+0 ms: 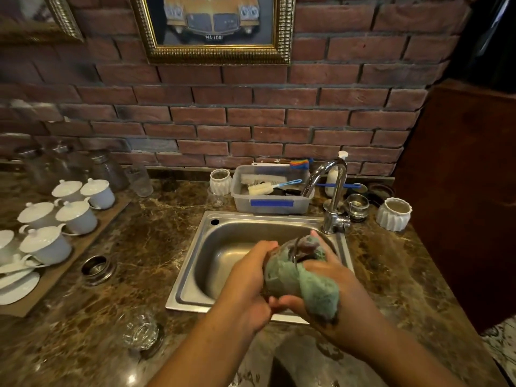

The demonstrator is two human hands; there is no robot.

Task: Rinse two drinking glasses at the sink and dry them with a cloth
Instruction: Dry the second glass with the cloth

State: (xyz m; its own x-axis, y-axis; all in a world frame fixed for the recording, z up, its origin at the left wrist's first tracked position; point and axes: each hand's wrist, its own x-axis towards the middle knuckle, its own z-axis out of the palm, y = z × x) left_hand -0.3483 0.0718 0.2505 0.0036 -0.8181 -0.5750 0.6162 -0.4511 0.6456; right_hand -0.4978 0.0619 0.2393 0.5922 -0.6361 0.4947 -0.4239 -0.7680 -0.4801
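Lower centre of frame, above front right of sink point(190, 275): drinking glass point(279, 272), clear, lying roughly on its side, mouth toward right. Stuffed with green cloth point(318, 294); rest of cloth hanging out of mouth, bunched, darker at lower edge. Left hand point(248, 280) entering from lower left, fingers curled together round base end of glass. Right hand point(335, 275) entering from lower right, fingers clamped on cloth at mouth, one fingertip reaching past rim toward faucet point(332, 191). Second glass point(139, 329) standing on marble countertop point(139, 247), lower left, well apart from both hands. White lidded cups point(75, 216) at far left.
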